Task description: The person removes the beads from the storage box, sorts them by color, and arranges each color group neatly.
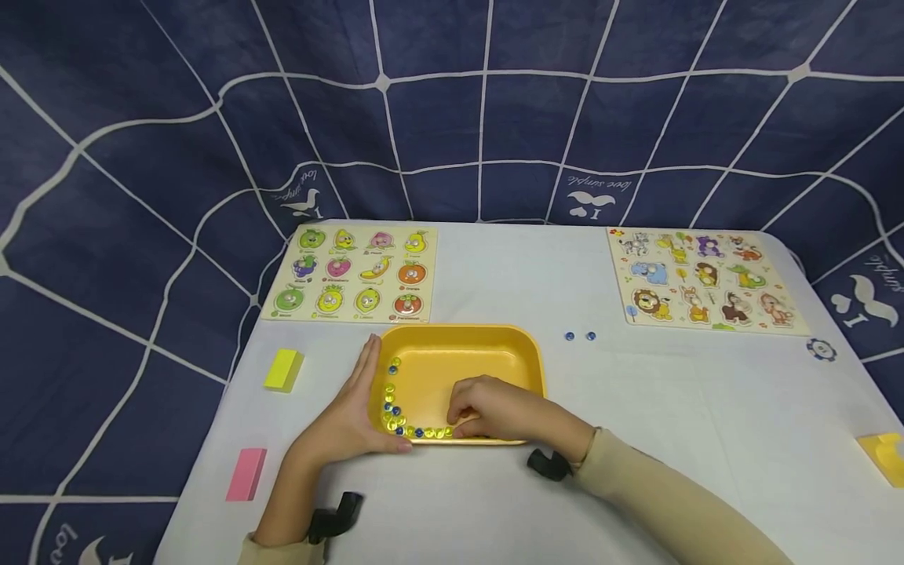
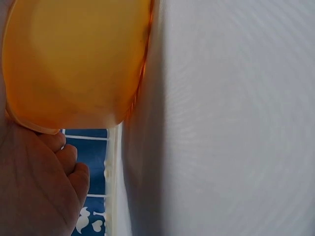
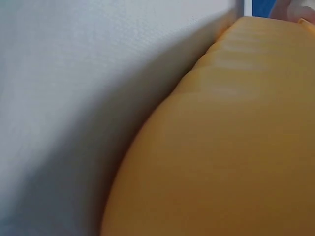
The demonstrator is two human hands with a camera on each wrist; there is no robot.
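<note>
An orange-yellow plastic tray (image 1: 462,337) sits on the white table. Yellow and blue glass beads (image 1: 391,416) line its left and front walls inside. My left hand (image 1: 346,420) braces the tray's near left corner, fingers stretched along the left side and thumb along the front rim. In the left wrist view, that hand (image 2: 39,182) touches the tray's outer wall (image 2: 83,64). Inside the tray, my right hand (image 1: 494,410) has curled fingers, with thumb and fingertips low among the front row of beads; whether they pinch one cannot be made out. The right wrist view shows mostly the tray's outer wall (image 3: 221,147).
Two blue beads (image 1: 581,336) lie right of the tray. Behind are a fruit puzzle board (image 1: 353,275) and an animal puzzle board (image 1: 706,281). Yellow (image 1: 284,370) and pink (image 1: 246,475) blocks lie left, a round chip (image 1: 821,350) and a yellow piece (image 1: 883,459) far right.
</note>
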